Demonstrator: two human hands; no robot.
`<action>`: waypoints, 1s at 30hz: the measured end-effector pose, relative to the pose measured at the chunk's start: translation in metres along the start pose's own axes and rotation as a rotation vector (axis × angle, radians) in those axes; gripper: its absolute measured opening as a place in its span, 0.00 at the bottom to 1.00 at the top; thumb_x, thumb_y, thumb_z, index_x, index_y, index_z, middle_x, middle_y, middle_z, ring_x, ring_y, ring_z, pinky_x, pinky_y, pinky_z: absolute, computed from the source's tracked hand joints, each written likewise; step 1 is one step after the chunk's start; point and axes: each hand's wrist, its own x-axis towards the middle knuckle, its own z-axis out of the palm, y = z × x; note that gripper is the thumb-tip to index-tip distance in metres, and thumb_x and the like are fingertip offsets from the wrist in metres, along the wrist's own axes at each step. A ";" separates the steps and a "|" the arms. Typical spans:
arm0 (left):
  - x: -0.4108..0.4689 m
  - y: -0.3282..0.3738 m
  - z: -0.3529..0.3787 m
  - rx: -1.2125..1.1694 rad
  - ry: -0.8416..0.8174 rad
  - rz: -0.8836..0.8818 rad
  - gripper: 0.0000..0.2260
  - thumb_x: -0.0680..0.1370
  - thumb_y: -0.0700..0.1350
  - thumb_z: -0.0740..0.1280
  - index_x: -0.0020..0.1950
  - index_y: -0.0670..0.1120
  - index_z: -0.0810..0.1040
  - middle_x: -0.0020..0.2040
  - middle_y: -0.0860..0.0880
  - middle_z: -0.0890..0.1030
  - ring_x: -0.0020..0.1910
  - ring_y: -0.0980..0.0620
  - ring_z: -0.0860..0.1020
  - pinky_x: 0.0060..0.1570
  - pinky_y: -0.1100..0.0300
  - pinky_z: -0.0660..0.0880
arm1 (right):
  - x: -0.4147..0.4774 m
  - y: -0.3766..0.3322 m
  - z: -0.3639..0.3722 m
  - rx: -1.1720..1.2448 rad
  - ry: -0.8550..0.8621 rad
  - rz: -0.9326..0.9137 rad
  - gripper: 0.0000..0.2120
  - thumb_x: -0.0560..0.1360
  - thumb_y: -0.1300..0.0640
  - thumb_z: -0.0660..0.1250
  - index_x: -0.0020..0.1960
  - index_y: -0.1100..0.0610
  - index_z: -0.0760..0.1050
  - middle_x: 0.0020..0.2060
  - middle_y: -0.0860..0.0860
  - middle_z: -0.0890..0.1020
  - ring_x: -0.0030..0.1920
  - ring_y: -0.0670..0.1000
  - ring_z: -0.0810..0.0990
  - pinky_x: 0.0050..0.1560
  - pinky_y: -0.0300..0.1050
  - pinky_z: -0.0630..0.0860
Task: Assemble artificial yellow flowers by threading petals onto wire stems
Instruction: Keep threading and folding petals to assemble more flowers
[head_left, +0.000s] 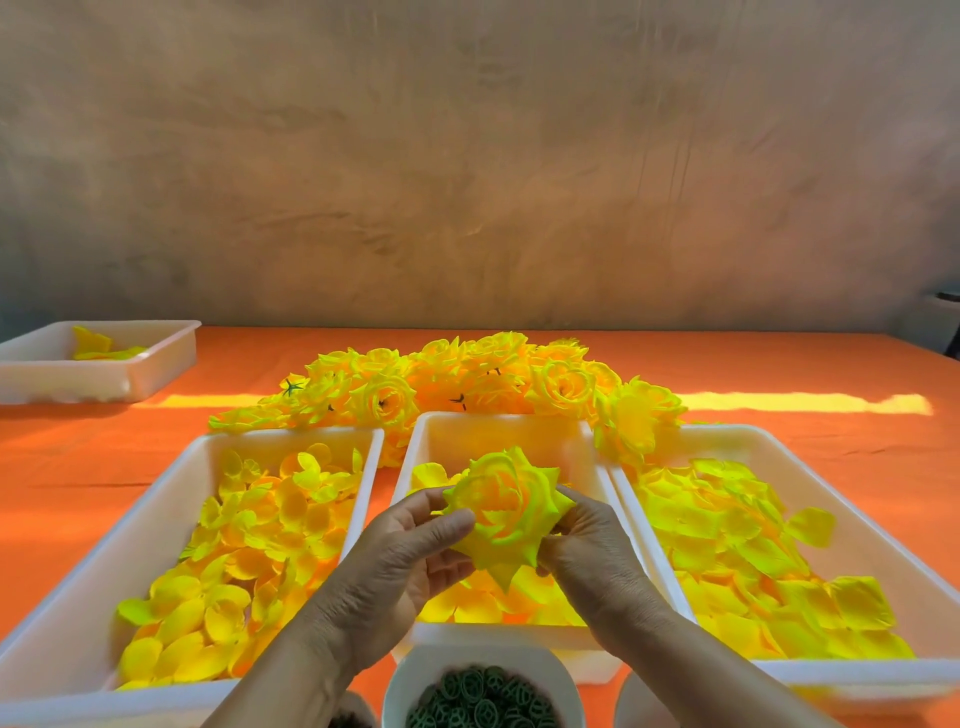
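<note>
Orange table (78, 467); white trays (291, 439) hold petals (260, 545); left hand (400, 561), right hand (592, 545) grips pinch flower (504, 509).

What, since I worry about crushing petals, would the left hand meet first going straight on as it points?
The yellow flower it grips; the left hand points up-right into it, with the right hand probably just beyond.

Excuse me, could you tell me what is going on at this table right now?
A person holds a yellow flower head above the middle tray, left hand and right hand gripping its sides. Loose yellow petals lie in that tray and in the left tray and right tray beside it. A pile of finished flowers lies behind the trays, and a bowl of green rings sits at the near edge.
</note>
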 end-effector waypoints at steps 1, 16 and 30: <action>0.000 0.000 0.000 -0.020 0.009 0.001 0.23 0.66 0.47 0.75 0.59 0.44 0.79 0.54 0.42 0.84 0.45 0.47 0.84 0.49 0.53 0.77 | 0.000 -0.002 0.000 0.004 -0.008 -0.005 0.14 0.69 0.73 0.71 0.41 0.55 0.80 0.26 0.44 0.80 0.25 0.39 0.72 0.27 0.32 0.69; 0.000 0.003 0.013 0.017 0.133 -0.065 0.26 0.65 0.57 0.71 0.55 0.40 0.81 0.42 0.40 0.82 0.37 0.45 0.82 0.47 0.50 0.78 | 0.109 -0.026 -0.090 -0.172 0.457 0.083 0.05 0.70 0.63 0.71 0.37 0.55 0.80 0.31 0.53 0.78 0.31 0.52 0.71 0.31 0.45 0.68; 0.013 -0.006 0.005 0.252 0.020 -0.059 0.41 0.45 0.58 0.83 0.53 0.41 0.81 0.38 0.44 0.83 0.36 0.47 0.83 0.38 0.61 0.80 | 0.197 0.022 -0.153 -0.385 0.577 0.425 0.09 0.73 0.56 0.71 0.45 0.64 0.79 0.42 0.60 0.81 0.35 0.57 0.76 0.35 0.46 0.73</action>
